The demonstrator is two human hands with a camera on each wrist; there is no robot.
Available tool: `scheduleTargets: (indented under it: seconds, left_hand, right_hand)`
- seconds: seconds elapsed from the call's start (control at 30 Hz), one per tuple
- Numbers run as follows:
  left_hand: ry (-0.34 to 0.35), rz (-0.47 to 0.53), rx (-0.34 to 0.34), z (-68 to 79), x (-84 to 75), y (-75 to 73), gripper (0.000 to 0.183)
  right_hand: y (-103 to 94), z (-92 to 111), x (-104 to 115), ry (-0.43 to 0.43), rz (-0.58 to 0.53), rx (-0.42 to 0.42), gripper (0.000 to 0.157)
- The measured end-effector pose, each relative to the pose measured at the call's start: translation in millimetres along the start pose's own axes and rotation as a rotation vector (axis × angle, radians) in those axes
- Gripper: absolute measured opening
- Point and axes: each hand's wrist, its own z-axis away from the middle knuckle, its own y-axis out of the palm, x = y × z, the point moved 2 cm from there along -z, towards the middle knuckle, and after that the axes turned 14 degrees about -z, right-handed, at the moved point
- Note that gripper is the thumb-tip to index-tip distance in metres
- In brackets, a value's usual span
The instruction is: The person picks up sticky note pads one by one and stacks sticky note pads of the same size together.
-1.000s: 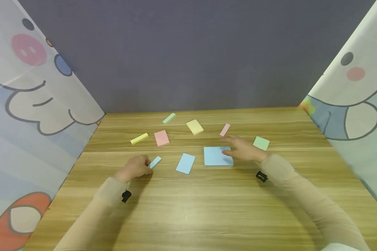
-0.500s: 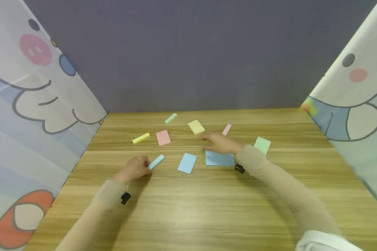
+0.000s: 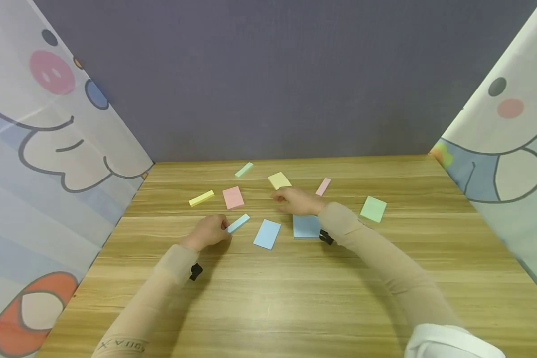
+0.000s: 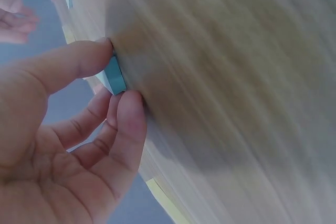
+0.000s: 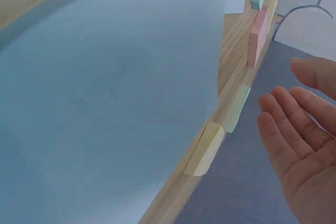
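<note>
Narrow blue pad [image 3: 238, 223], pinched by the left hand [image 3: 210, 231], sits left of the large blue pad [image 3: 305, 226]; the right hand [image 3: 297, 201], fingers relaxed, hovers beyond it near the yellow pad [image 3: 279, 180].

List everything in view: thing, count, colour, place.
Narrow blue pad: 1, blue, pinched by left hand.
Blue pads: 2, blue, centre; small, large partly under right forearm.
Yellow pads: 2, yellow; narrow left, square just beyond right hand.
Pink pads: 2, pink; square, narrow.
Green pads: 2, green; narrow at back, square right.
Table: 1, wood.
Left hand: pinches narrow blue pad.
Right hand: fingers straight, near yellow square pad.
</note>
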Motion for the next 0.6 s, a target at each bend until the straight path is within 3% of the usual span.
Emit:
scheduleTargets:
  seconds: [0.27,0.4,0.43,0.6]
  left_hand:
    - [-0.016,0.035,-0.026,-0.6,1.8,0.7,0.025]
    - [-0.01,0.037,-0.044,-0.5,1.2,2.0,0.025]
    - [-0.01,0.035,-0.046,-0.4,0.8,2.4,0.025]
    - [-0.011,0.041,-0.041,0.7,-0.1,3.4,0.025]
  right_hand:
    - [6.4,-25,1,-0.045,0.094,0.049,0.025]
    - [16.6,-38,11,-0.011,0.086,0.106,0.011]
    - [23.6,-48,1,-0.013,0.089,0.113,0.01]
    - [39.4,-66,10,0.069,0.14,0.177,0.012]
